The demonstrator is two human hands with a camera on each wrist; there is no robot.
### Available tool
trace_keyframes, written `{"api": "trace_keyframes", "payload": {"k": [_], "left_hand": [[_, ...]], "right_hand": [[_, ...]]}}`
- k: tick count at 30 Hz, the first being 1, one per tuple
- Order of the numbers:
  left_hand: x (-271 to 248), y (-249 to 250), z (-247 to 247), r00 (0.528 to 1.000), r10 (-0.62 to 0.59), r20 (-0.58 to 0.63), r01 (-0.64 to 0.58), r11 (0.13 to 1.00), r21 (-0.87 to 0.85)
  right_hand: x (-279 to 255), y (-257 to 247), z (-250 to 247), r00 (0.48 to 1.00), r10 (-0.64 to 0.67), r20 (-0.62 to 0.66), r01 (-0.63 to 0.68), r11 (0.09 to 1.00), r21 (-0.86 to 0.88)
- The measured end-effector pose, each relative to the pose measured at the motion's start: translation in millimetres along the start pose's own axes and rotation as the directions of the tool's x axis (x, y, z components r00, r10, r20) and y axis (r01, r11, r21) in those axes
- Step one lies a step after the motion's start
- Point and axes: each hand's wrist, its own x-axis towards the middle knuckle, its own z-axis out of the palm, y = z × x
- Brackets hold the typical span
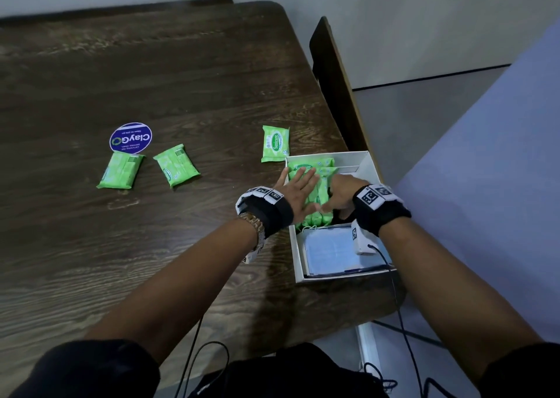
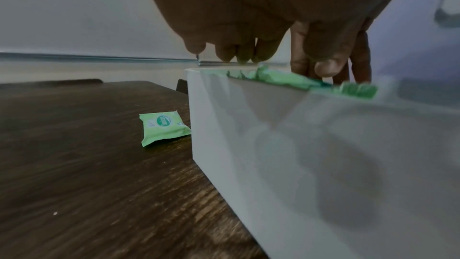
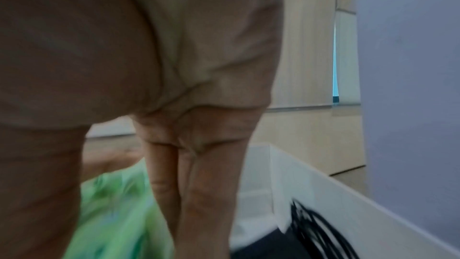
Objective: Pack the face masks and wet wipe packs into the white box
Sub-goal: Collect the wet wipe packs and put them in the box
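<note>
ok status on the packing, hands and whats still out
Left hand flat on wipe packs in the white box; right hand beside it. Masks in. Three loose packs on the table.

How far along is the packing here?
Done: blue face masks lie in the white box, beside a row of green wipe packs. In hand: left hand and right hand press that row. Left: three packs on the table.
</note>
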Motion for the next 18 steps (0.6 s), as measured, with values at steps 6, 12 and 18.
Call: {"api": "trace_keyframes", "payload": {"k": [6,12,18], "left_hand": [[-24,-53,-8,0.971,-0.168,-0.170,0.124,0.963,-0.239],[-50,-133,-5,0.913,-0.376,-0.155,0.311,0.891,-0.332],[-87,-218,28,0.825,-0.565,-0.023,0.523,0.779,-0.346]], "right_hand": [[1,-53,-41,0.963,-0.053,-0.265,0.058,0.998,0.010],[25,-151,-21,0.912,-0.213,-0.350,0.253,0.965,0.071],[74,-233,23,0.933,-0.245,-0.262,0.275,0.958,0.085]]}}
